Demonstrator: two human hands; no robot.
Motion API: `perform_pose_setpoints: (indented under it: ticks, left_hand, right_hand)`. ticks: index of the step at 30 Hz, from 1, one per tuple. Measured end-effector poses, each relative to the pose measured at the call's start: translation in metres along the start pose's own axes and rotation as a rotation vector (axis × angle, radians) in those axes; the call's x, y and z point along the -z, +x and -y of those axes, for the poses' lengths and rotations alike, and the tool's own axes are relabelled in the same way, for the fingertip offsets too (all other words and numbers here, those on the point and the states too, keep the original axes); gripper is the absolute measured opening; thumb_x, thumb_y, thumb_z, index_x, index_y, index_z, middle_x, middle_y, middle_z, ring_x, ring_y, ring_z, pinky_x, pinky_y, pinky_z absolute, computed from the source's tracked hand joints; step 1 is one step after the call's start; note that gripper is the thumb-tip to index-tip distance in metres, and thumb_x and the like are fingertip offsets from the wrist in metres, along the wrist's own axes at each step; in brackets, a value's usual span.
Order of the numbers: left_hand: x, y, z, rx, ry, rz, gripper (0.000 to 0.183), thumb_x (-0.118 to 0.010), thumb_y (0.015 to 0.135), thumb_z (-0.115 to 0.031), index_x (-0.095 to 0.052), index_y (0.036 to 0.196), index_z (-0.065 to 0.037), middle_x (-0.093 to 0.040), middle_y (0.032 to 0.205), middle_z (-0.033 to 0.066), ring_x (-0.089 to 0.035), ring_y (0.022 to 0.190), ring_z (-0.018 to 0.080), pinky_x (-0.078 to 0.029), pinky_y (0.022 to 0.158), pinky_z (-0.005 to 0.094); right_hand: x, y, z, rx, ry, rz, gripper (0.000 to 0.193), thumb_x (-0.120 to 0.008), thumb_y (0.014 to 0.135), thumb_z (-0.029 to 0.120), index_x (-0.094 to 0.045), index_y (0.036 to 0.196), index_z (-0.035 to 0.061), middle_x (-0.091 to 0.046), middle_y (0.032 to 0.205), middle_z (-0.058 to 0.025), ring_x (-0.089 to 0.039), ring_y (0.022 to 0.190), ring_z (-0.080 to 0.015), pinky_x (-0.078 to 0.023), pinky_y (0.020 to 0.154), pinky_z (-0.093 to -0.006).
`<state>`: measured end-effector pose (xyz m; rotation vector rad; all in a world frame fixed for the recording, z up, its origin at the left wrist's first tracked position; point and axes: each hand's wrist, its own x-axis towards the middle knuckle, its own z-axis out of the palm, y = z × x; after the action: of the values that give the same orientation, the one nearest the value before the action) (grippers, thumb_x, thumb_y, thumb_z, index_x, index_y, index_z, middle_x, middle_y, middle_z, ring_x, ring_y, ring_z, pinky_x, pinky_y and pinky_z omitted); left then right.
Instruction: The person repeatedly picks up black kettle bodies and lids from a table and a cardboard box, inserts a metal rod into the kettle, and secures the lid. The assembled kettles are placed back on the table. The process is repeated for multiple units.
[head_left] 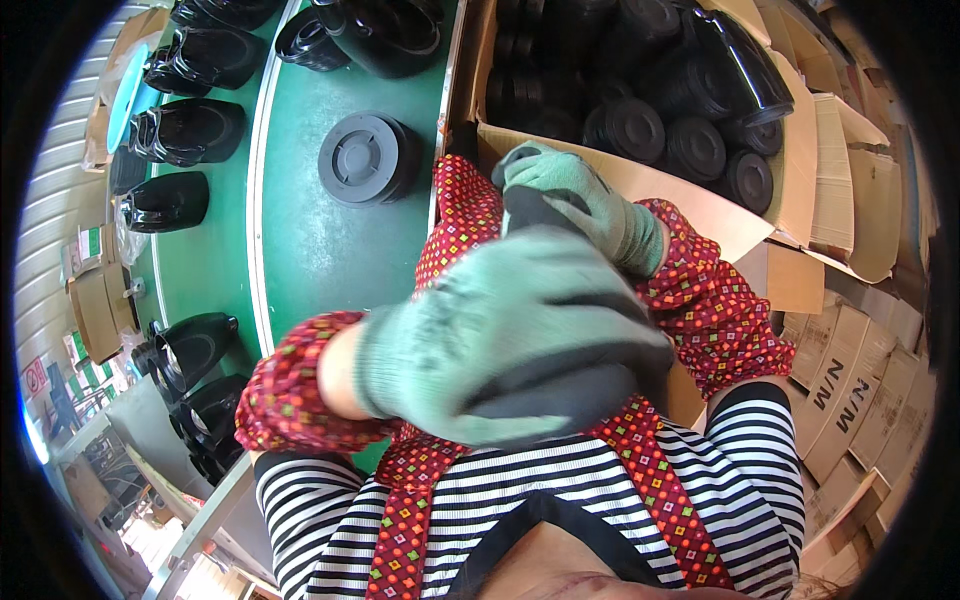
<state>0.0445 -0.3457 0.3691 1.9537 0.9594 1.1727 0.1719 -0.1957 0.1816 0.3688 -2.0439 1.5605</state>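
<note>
Hands (pixel 520 335) wear knit gloves (pixel 600 205) near round black parts (pixel 636 130).

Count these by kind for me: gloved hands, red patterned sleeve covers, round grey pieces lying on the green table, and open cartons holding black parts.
Gloved hands: 2 (left hand, right hand)
Red patterned sleeve covers: 2
Round grey piece on the green table: 1
Open carton holding black parts: 1
Total: 6
</note>
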Motion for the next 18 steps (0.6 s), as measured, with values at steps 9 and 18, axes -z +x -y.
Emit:
perform_pose_setpoints:
  ticks: [9, 18]
  left_hand:
    - [-0.07, 0.048, -0.018, 0.418, 0.416, 0.041, 0.047, -0.076, 0.084, -0.036, -0.068, 0.119, -0.007, -0.069, 0.103, 0.01, -0.069, 0.094, 0.0297, -0.053, 0.083, 0.0457]
    - [-0.026, -0.03, 0.003, 0.013, -0.238, -0.158, 0.052, -0.076, 0.089, -0.029, -0.07, 0.124, 0.009, -0.069, 0.092, 0.0123, -0.067, 0.086, 0.0326, -0.055, 0.084, 0.046]
  right_hand:
    - [-0.014, 0.022, 0.011, -0.009, 0.422, 0.133, 0.029, -0.057, 0.108, 0.015, -0.055, 0.134, 0.0017, -0.059, 0.143, -0.0224, -0.051, 0.142, -0.0383, -0.033, 0.123, -0.05]
    - [0.013, 0.012, 0.095, -0.179, -0.472, 0.114, 0.043, -0.075, 0.087, 0.03, -0.068, 0.12, 0.0034, -0.065, 0.117, -0.0154, -0.063, 0.11, -0.0354, -0.048, 0.103, -0.0496]
